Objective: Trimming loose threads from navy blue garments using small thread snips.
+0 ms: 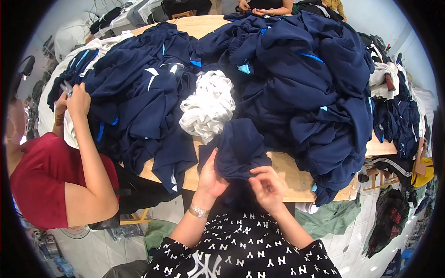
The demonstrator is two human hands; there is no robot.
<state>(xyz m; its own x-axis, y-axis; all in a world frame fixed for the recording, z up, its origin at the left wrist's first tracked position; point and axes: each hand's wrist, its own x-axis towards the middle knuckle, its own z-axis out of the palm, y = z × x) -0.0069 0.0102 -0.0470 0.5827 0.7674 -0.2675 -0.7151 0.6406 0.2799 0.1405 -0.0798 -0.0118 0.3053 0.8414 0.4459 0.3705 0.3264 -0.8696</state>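
A navy fabric garment [241, 143] hangs between my hands over the near edge of the table. My left hand [213, 178] is closed on its left side, with the thumb up along the cloth. At its lower right edge, my right hand [268, 185] is curled in a pinch, with its fingertips on the hem. Whether a thread or anything small is also between those fingers is too fine to make out. Just beyond the garment lies a loose heap of white fabric strips [208, 104].
Large piles of navy garments [296, 69] with light-blue bits cover much of the wooden table [285, 173]. At the left, a person in a red top [69, 180] works with both hands raised. Another person's hands [259, 10] show at the far edge. Green cloth [329, 217] lies on the floor.
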